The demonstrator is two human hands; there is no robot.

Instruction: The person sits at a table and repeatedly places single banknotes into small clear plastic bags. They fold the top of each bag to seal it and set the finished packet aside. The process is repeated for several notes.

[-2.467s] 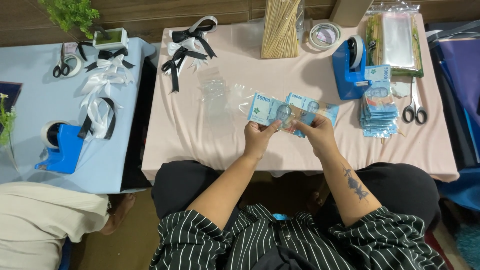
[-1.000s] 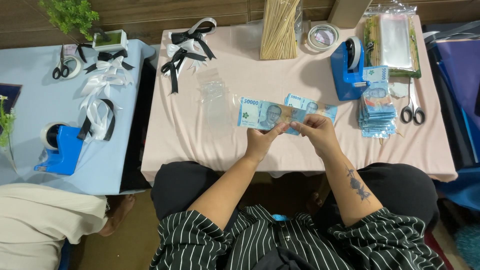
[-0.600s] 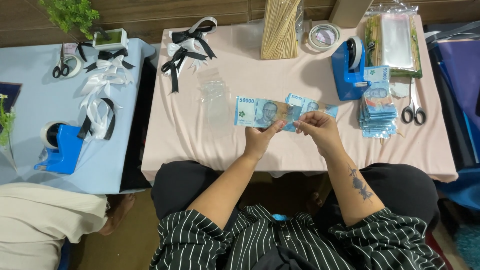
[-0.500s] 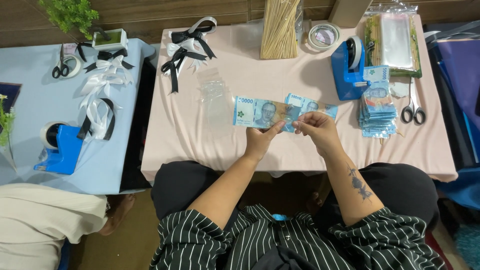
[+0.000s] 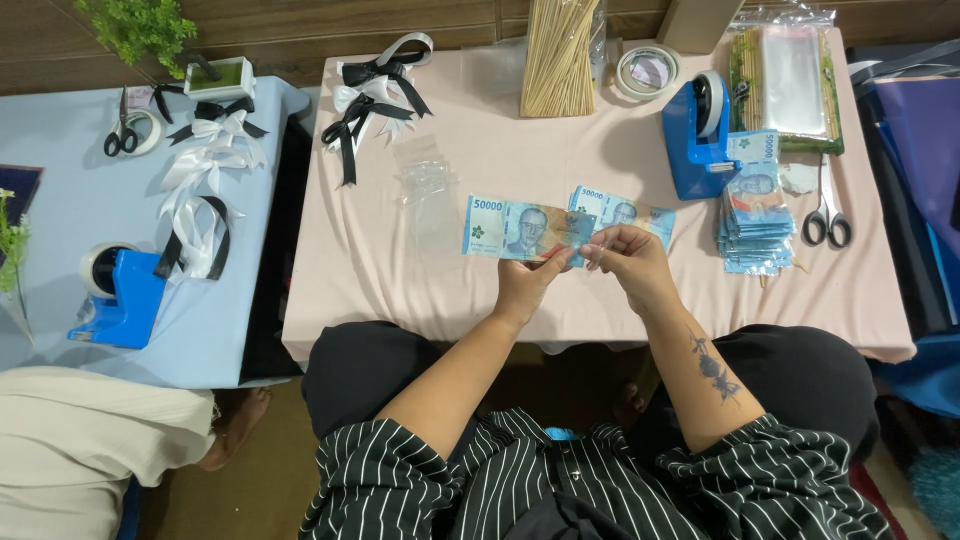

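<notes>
Over the near edge of the pink-clothed table (image 5: 420,290), my left hand (image 5: 530,283) pinches the right end of a blue banknote (image 5: 510,228) that lies flat and stretches to the left. My right hand (image 5: 630,262) sits just beside it, fingertips on the overlapping ends of that note and a second blue banknote (image 5: 630,213) behind it. A thin wooden stick seems to run between the hands, but I cannot tell for sure. A stack of the same blue banknotes (image 5: 752,218) lies to the right.
A blue tape dispenser (image 5: 695,138), scissors (image 5: 826,216), a bundle of wooden sticks (image 5: 560,55), clear sleeves (image 5: 425,180), a tape roll (image 5: 647,70) and black-and-white ribbon bows (image 5: 368,100) lie on the pink table. The blue table (image 5: 60,230) at left holds ribbons, scissors and another dispenser (image 5: 115,298).
The front banknote has slid left and now lies spread out flat, offset from the second note. My right hand shifted its fingertips to where the notes overlap.
</notes>
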